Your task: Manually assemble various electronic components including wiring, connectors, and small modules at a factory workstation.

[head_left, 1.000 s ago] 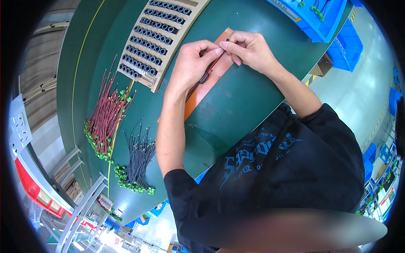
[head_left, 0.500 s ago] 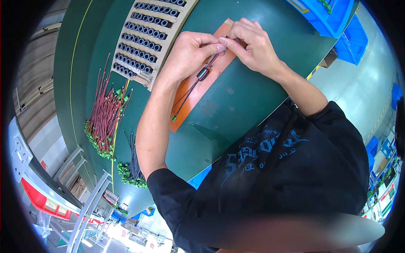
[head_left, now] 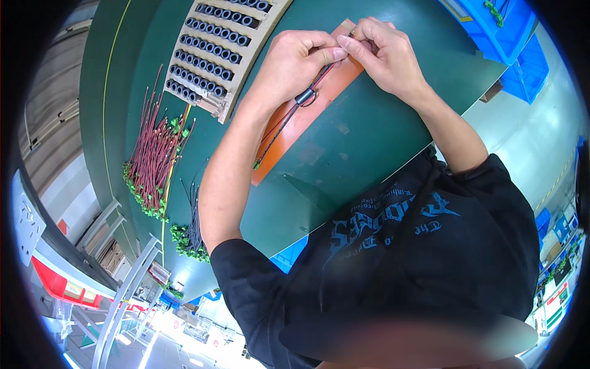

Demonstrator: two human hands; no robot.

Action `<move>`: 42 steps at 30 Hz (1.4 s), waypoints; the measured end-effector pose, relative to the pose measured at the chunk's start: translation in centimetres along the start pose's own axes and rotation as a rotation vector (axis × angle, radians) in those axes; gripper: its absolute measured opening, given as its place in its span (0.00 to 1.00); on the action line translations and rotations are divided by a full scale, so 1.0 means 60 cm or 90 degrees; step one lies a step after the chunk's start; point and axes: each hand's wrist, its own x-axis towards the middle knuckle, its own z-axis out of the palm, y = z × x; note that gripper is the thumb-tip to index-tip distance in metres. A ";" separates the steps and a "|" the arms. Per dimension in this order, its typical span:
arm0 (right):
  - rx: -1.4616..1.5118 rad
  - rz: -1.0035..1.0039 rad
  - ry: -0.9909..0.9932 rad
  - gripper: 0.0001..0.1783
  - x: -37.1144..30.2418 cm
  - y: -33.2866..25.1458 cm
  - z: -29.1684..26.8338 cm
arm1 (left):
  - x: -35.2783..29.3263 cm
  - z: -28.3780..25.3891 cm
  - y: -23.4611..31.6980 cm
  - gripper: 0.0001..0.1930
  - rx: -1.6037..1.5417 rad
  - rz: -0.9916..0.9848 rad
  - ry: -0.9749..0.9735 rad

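Observation:
A thin cable of red and black wires [head_left: 322, 75] runs slantwise over an orange strip of board [head_left: 295, 133]. A black ferrite core [head_left: 304, 96] sits around it, with a small wire loop beside the core. Toward the near end the wires go dark and twisted, ending at a small green connector [head_left: 257, 165]. My left hand [head_left: 310, 61] pinches the far end of the wires between thumb and finger. Pressed close against it, my right hand [head_left: 384, 55] is also closed in a pinch at the wire ends. The fingertips hide the tips themselves.
A tan rack [head_left: 236, 67] with rows of black cores stands at the far left of the green table [head_left: 362, 154]. Left of my left arm lie bundles of red wires [head_left: 157, 144] and black wires [head_left: 195, 224] with green connectors. Blue bins [head_left: 485, 27] stand at the far right.
Both hands have shifted slightly to the right and away, still pinched together. The wires and the core have moved the same way with them.

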 end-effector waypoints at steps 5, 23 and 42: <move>0.038 -0.043 -0.005 0.12 0.009 -0.009 -0.003 | -0.005 0.009 -0.004 0.07 -0.046 0.012 0.042; 0.065 0.036 -0.016 0.11 0.008 0.011 -0.002 | -0.154 0.109 -0.003 0.14 0.345 0.140 0.481; 0.268 0.161 -0.066 0.13 0.005 -0.010 -0.013 | -0.167 0.098 -0.032 0.10 -0.042 0.053 0.519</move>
